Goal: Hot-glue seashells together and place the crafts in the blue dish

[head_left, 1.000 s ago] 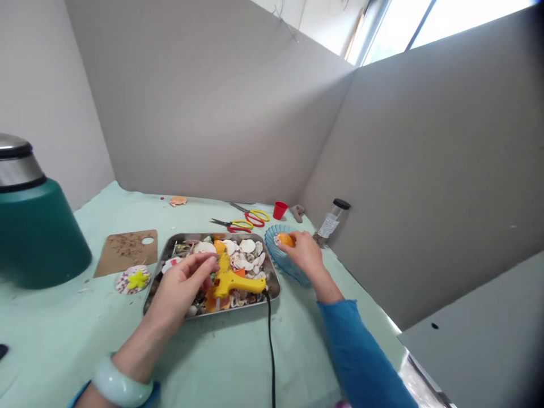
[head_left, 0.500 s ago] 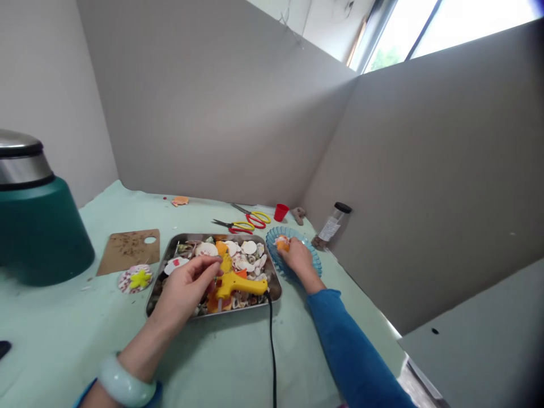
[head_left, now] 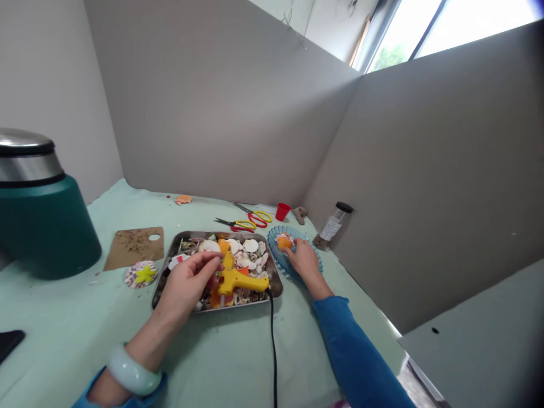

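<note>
My left hand (head_left: 189, 283) hovers over the near left of a metal tray (head_left: 250, 302) full of seashells. Its thumb and forefinger are pinched together; whatever may be between them is too small to make out. Just right of those fingertips, a yellow glue gun (head_left: 242, 281) lies across the shells. My right hand (head_left: 305, 262) is at the blue scalloped plate (head_left: 277, 258), its fingers loosely apart at the edge of an orange and white shell piece (head_left: 284, 242). That piece rests on the plate; the fingers no longer wrap round it.
Two pairs of scissors (head_left: 244, 225) lie behind the tray, near a red cup (head_left: 282, 212). A jar (head_left: 332, 226) leans at the right wall. To the left are a brown card (head_left: 131, 248), a shell-covered disc with a yellow flower (head_left: 141, 275) and a green flask (head_left: 46, 226). A black cord (head_left: 273, 345) runs forward.
My right hand has loosened from the orange and white shell piece and shifted slightly right, leaving it on the plate. My left hand keeps its pinch over the tray. The view has shifted a little.
</note>
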A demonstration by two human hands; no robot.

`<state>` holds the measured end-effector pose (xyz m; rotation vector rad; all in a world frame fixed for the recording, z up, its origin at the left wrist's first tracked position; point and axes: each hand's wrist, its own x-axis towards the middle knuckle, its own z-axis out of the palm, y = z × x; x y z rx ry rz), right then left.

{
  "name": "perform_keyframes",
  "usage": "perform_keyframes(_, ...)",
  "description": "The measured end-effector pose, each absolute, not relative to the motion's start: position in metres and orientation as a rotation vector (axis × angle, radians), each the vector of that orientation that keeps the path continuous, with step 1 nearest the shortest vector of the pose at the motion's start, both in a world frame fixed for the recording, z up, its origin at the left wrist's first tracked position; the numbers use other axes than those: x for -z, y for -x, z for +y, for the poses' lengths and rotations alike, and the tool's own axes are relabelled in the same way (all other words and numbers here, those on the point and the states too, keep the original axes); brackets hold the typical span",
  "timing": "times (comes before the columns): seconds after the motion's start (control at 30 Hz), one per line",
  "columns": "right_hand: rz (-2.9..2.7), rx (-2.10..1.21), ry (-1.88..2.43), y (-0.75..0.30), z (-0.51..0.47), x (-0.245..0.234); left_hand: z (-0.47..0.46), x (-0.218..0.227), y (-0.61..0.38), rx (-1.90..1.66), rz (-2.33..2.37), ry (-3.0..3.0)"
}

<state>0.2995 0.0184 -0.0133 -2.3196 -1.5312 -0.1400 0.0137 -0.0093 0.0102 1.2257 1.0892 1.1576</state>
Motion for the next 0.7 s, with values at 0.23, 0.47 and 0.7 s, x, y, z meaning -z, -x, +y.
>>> perform_keyframes(0.23,-2.017,-0.132,1.798,-0.25,-0.022,-0.018,-0.005,-0.006,-0.007,-1.414,0.882,-0.78)
perform_keyframes(0.47,-2.274,-0.356,1.627,-0.218,-0.044,-0.015,0.0,-0.004,-0.002,-1.43,0.853,-0.69)
perform_keyframes(0.7,-1.511,-1.099,1.15,-0.231,-0.035,-0.013,0.005,-0.012,0.01,-1.462,0.855,-0.713)
